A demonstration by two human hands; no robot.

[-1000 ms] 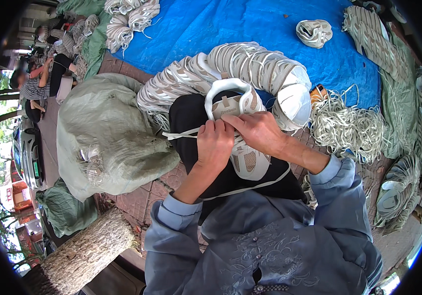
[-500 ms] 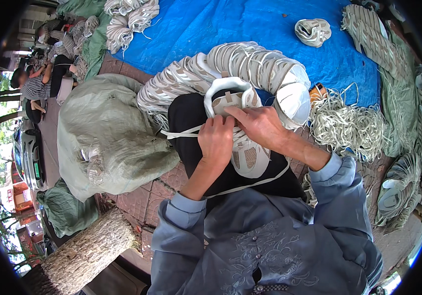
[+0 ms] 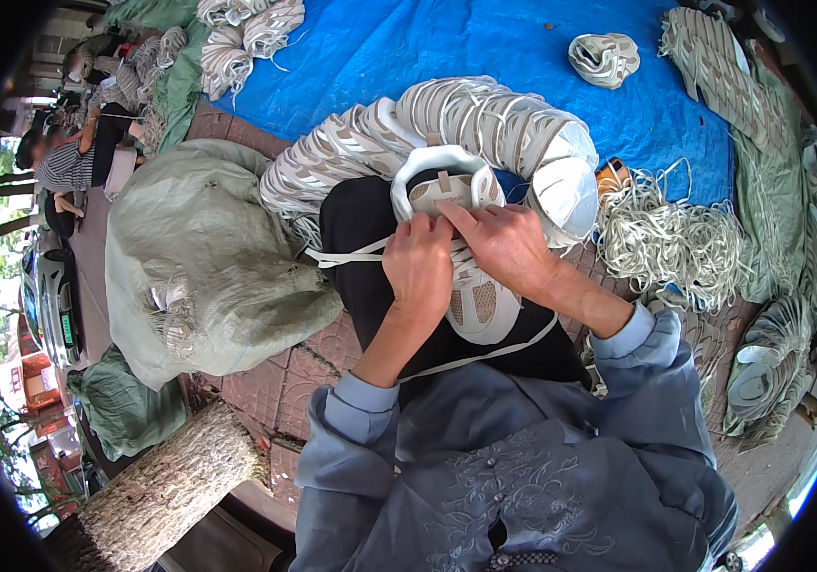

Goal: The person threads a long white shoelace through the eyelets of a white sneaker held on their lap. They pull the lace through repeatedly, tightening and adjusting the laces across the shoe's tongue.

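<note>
Over the last second, the change is small: 1 digit of the right hand (image 3: pixel 513 250) now reaches a little farther up onto the tongue (image 3: pixel 439 195) of the sneaker (image 3: pixel 486 313), and the tongue looks pressed down and back. The left hand (image 3: pixel 418 265) stays near the same place, its fingers closed on the shoe's lacing edge; the exact pinch point is hidden. Whether the right fingers grip anything beneath them, I cannot tell.

The sneaker lies on the person's dark-trousered lap (image 3: pixel 346 214), its toe toward the body and its opening away. White lace (image 3: pixel 351 256) runs out to the left past the left hand, as it does in the 2 earlier views, and another length crosses the lap below the toe. Judging by that, the lacing is only part done: the shift reads as a small adjustment at the upper eyelets, with plenty of lace remaining loose.
</note>
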